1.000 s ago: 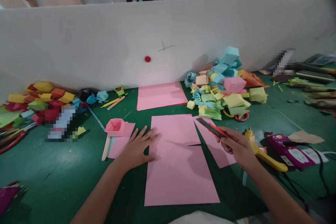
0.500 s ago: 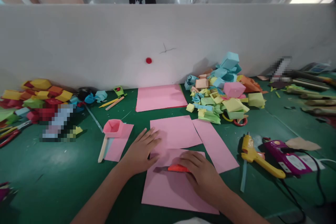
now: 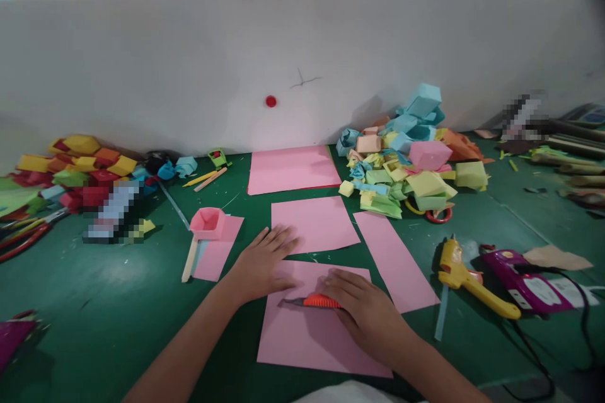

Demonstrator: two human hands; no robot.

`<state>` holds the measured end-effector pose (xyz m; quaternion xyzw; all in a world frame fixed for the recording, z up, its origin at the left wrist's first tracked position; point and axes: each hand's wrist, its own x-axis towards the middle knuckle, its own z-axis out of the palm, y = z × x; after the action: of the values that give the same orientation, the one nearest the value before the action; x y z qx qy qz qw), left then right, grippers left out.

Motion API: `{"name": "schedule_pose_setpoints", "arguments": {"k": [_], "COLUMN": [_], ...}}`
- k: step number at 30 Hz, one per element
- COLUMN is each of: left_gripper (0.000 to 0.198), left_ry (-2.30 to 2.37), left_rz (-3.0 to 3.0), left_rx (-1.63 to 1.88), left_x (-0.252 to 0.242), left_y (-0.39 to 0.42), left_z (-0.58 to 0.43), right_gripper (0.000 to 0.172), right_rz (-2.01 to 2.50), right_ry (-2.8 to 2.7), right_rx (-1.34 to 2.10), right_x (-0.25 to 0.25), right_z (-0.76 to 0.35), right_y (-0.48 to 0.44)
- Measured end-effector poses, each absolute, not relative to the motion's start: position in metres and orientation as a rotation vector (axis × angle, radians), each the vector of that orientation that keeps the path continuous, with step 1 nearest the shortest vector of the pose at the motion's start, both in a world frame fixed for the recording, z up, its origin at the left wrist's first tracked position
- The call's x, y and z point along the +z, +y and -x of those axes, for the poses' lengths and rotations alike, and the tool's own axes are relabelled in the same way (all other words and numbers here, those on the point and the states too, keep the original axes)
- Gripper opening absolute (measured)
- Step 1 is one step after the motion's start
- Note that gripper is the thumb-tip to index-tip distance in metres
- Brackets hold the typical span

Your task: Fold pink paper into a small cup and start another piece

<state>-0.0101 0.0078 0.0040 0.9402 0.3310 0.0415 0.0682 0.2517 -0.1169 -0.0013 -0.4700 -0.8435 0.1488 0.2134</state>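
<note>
My left hand (image 3: 265, 261) lies flat with its fingers spread, its fingertips on a pink paper sheet (image 3: 326, 227) and its thumb on a nearer pink sheet (image 3: 307, 340). A narrow strip of green table shows between these two sheets. Over the nearer sheet, my right hand (image 3: 362, 305) is closed around a craft knife (image 3: 321, 301) with an orange ridged handle. Its dark pointed blade faces left, towards my left thumb. I cannot tell if the tip touches the paper. Right of the sheets lies a long pink strip of paper (image 3: 397, 261).
A pink paper stack (image 3: 293, 170) lies by the white partition (image 3: 189, 75). On the left are a pink paper cup (image 3: 208, 223), scissors (image 3: 33, 236) and folded shapes (image 3: 85, 164). Paper pieces (image 3: 401, 170) pile up back right, near a yellow glue gun (image 3: 472, 280) and purple box (image 3: 513, 280).
The middle pink sheet has moved away from the nearer sheet and from the strip, opening gaps between them. My left hand stays on it; my right hand still holds the knife. The view has shifted slightly.
</note>
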Motion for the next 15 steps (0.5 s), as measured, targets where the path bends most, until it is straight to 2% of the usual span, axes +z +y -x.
{"name": "schedule_pose_setpoints", "arguments": {"k": [9, 15], "left_gripper": [0.085, 0.053], "left_ry": [0.985, 1.128], "left_rz": [-2.844, -2.820], "left_rx": [0.175, 0.319], "left_x": [0.001, 0.003], "left_y": [0.009, 0.012], "left_z": [0.016, 0.023], "right_gripper": [0.045, 0.044], "right_rz": [1.272, 1.231], "right_ry": [-2.388, -2.419], "right_rx": [0.447, 0.495], "right_x": [0.000, 0.003], "right_z": [-0.256, -0.258], "right_y": [-0.113, -0.105]}}
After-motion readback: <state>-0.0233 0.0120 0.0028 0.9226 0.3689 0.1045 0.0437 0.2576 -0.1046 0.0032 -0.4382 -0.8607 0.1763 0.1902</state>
